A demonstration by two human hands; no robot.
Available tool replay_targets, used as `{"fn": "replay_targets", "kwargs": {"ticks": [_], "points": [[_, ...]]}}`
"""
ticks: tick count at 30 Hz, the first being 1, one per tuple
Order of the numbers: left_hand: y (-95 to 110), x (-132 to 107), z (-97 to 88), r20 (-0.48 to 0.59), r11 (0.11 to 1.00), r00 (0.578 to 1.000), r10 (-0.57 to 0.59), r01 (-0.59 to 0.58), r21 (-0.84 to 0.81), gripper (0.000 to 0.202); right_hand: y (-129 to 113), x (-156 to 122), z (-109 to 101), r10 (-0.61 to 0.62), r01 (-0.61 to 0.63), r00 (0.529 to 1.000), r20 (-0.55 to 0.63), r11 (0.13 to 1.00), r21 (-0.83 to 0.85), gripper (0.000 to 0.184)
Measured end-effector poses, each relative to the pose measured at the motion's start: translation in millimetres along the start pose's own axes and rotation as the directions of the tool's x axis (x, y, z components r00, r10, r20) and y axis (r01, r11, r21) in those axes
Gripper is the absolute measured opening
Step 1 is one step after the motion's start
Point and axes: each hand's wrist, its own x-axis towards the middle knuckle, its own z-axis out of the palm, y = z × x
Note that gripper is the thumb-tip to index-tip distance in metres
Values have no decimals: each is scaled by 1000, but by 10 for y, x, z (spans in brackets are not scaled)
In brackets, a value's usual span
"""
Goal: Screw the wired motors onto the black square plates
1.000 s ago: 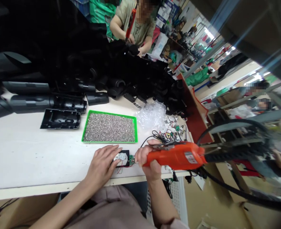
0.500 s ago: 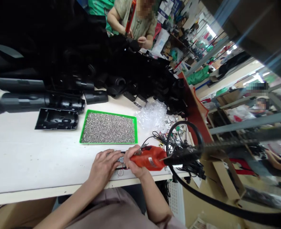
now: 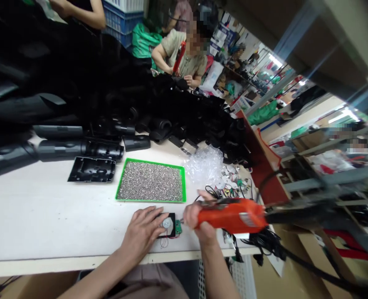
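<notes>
A white worktable point(image 3: 46, 224) fronts cluttered metal shelving point(image 3: 333, 180) under bright ceiling lights point(image 3: 275, 61).

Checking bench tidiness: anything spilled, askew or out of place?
Screws sit inside the green tray. Only the tangle of wires and small boards near the right edge of the table looks messy, with cables hanging over it.

Left hand point(image 3: 143, 233) flat, palm down, fingers extended, right hand point(image 3: 196, 219) clenched in a grip, both forearms angled forward.

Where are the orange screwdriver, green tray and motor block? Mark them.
orange screwdriver point(image 3: 233, 216), head view, middle of body.
green tray point(image 3: 149, 201), head view, near rim.
motor block point(image 3: 166, 224), head view, silver disc.
</notes>
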Motion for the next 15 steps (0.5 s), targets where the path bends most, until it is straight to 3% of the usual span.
{"fn": "replay_targets", "kwargs": {"ticks": [2, 4, 8, 11, 15], "points": [[-119, 252, -79, -6, 996, 999, -47, 47, 80, 30, -145, 101, -27, -134, 133, 991, -1, 989, 60, 46], [-275, 580, -126, 49, 967, 985, -166, 153, 205, 31, -214, 179, -39, -195, 195, 981, -5, 978, 70, 41], [-537, 1098, -100, 289, 945, 927, -240, 154, 290, 27, -131, 205, 2, -124, 124, 992, -19, 992, 36, 45], [-602, 1171, -70, 346, 963, 916, -201, 120, 241, 16, -35, 153, 28, -81, 81, 997, -5, 996, 34, 50], [-581, 1038, -117, 259, 972, 955, -148, 92, 216, 22, -3, 125, 32, -7, 7, 998, 67, 1000, -1, 53]]}}
